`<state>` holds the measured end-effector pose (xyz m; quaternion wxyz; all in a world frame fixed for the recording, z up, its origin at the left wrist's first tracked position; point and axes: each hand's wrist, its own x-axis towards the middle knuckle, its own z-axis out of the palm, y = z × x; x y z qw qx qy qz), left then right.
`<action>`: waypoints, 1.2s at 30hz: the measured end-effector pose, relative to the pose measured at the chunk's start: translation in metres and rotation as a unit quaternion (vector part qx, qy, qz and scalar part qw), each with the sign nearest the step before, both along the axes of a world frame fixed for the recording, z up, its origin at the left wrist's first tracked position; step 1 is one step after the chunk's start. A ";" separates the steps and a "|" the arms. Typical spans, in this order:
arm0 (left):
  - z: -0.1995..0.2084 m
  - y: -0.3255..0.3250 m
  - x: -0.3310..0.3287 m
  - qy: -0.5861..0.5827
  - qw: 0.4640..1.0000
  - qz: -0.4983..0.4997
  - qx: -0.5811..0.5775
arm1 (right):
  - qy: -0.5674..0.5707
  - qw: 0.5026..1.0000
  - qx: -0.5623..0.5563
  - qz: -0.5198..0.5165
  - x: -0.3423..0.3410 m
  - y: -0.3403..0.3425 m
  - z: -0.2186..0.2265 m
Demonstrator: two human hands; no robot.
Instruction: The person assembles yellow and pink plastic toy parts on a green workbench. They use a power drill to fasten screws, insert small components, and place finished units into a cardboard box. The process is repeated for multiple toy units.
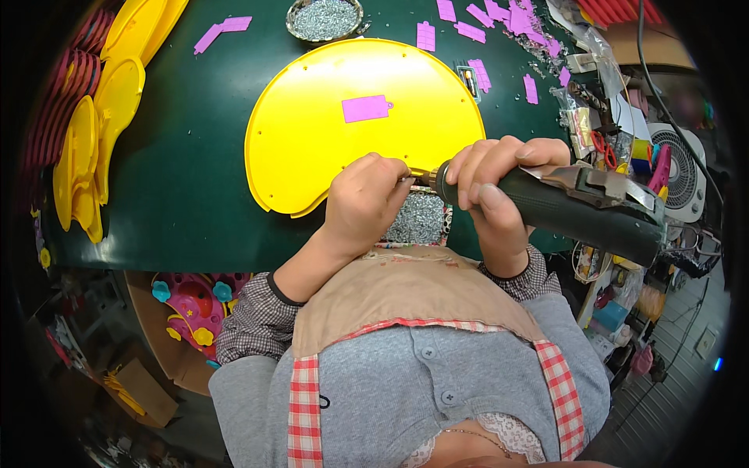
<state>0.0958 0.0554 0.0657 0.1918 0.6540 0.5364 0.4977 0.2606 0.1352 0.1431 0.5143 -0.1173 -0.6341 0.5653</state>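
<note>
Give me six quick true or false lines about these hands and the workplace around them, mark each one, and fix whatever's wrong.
1. The right hand grips a black handheld tool. True.
2. A purple piece lies on the yellow panel. True.
3. The left hand is inside the bowl. False; it is at the tool's tip, by the panel's near edge.
4. The tabletop is bright red. False; it is dark green.
5. The bowl holds small silvery pieces. True.
6. The fan stands on the left. False; the fan is on the right.
</note>
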 end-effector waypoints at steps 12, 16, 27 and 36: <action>-0.031 -0.003 0.000 -0.018 0.999 0.032 -0.033 | -0.014 0.999 -0.009 -0.042 -0.013 0.020 -0.060; -0.030 -0.005 -0.002 -0.052 0.998 0.019 -0.032 | 0.025 0.998 -0.055 -0.007 -0.010 0.012 -0.027; -0.020 -0.044 -0.026 0.026 0.987 0.126 0.094 | -0.006 0.995 0.001 0.099 -0.051 -0.011 -0.018; -0.020 -0.051 -0.043 -0.072 0.985 0.151 -0.042 | -0.094 0.991 0.060 0.073 -0.083 0.004 -0.060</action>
